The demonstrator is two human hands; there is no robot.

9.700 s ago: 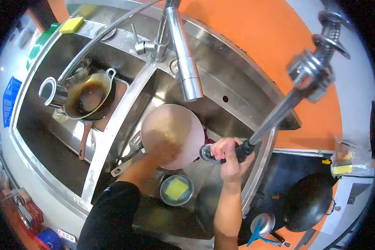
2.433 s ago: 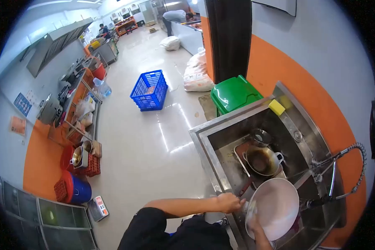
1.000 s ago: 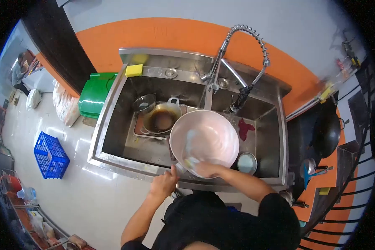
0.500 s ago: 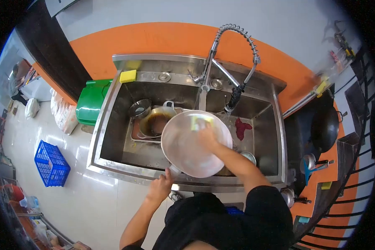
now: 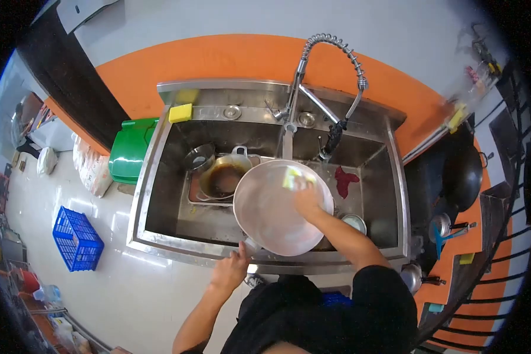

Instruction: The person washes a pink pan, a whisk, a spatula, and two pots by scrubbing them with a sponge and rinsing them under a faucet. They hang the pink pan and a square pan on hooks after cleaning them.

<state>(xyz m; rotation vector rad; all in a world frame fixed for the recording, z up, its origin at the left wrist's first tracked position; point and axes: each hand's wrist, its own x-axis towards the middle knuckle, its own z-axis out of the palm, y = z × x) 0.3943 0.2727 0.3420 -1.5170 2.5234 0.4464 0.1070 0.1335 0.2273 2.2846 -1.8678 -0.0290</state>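
Observation:
A wide, pale pan (image 5: 271, 212) is held tilted over the sink's divider, its inside facing me. My left hand (image 5: 231, 270) is closed round its short handle at the lower left rim. Against the pan's inner wall, at the upper right, my right hand (image 5: 307, 200) presses a yellow-green and whitish sponge (image 5: 293, 178); the fingers are slightly blurred. Left of the pan, in the left basin, sit a pot with brown residue (image 5: 223, 179) and a small dark-rimmed bowl (image 5: 199, 157). The pan hides part of both basins.
A spring-neck faucet (image 5: 301, 76) rises behind the steel sink (image 5: 137, 227). A yellow sponge (image 5: 180, 113) rests on the back left ledge. In the right basin lie a dark red cloth (image 5: 346, 181) and a round metal container (image 5: 355, 223). A blue basket (image 5: 78, 239) is on the floor.
My right hand and its sponge have shifted slightly right and down across the pan's inside. The pan has moved a little right and down, with my left hand still on the handle.

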